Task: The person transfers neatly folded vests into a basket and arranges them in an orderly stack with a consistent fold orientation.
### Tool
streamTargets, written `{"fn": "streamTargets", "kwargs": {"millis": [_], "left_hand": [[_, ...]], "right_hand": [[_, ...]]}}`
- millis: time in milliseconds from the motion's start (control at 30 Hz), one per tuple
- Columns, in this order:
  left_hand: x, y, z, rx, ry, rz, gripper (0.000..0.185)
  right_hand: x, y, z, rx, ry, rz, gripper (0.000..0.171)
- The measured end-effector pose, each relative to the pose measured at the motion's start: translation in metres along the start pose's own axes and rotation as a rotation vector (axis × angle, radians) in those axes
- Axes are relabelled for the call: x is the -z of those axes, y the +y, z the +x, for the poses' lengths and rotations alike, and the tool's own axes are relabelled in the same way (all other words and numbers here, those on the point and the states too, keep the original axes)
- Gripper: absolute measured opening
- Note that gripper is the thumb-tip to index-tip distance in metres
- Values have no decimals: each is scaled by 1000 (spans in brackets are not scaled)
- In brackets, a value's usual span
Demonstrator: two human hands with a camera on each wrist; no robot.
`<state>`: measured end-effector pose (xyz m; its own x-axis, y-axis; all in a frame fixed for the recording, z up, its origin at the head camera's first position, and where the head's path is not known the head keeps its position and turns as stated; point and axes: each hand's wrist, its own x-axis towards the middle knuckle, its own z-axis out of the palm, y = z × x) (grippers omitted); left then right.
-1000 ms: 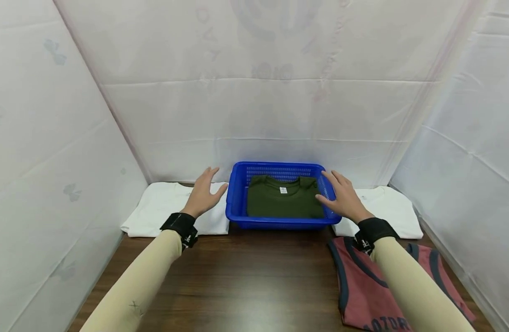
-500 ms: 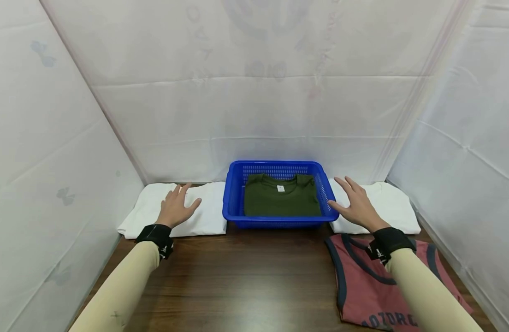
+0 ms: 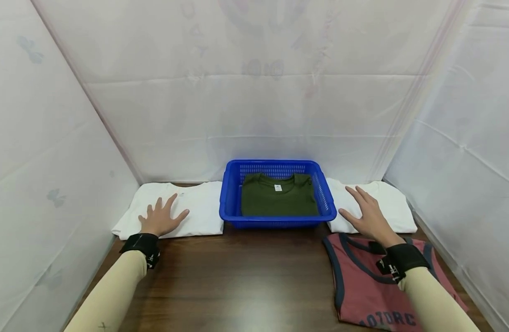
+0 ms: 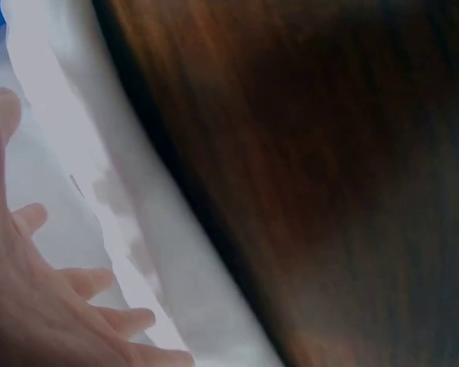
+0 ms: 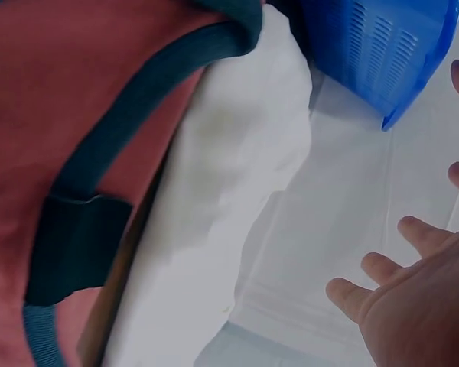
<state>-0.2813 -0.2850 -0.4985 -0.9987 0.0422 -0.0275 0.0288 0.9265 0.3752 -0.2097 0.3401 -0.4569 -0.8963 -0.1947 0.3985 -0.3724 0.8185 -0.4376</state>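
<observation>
White sheeting walls in a dark wooden tabletop (image 3: pixel 246 276). At its far edge a perforated blue plastic basket (image 3: pixel 277 220) holds a flat-folded olive shirt (image 3: pixel 279 203). Soft white folded shirts flank it: the left hand (image 3: pixel 160 220) lies spread on the left white shirt (image 3: pixel 198 207), the right hand (image 3: pixel 368 216), fingers splayed, over the right white shirt (image 3: pixel 395 207). Near the right edge lies a red tank top (image 3: pixel 362 286); bare wood stretches between the arms.

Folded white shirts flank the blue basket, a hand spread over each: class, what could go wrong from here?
1. The left hand lies near the front edge of the left white shirt; lifting there might undo its fold.
2. The right hand is close to the red tank top, which overlaps the right white shirt and could drag.
</observation>
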Motion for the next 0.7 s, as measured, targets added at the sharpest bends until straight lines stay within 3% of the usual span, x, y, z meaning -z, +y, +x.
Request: {"fn": "streamTargets", "kwargs": {"millis": [233, 367, 700], "left_hand": [[-8, -14, -2, 46, -90, -4, 97], [-12, -19, -3, 33, -90, 1, 100], [-11, -13, -10, 34, -94, 26, 96]], "right_hand": [[3, 8, -14, -2, 7, 2, 71], [1, 11, -20, 2, 22, 2, 69], [-2, 15, -25, 9, -5, -10, 66]]}}
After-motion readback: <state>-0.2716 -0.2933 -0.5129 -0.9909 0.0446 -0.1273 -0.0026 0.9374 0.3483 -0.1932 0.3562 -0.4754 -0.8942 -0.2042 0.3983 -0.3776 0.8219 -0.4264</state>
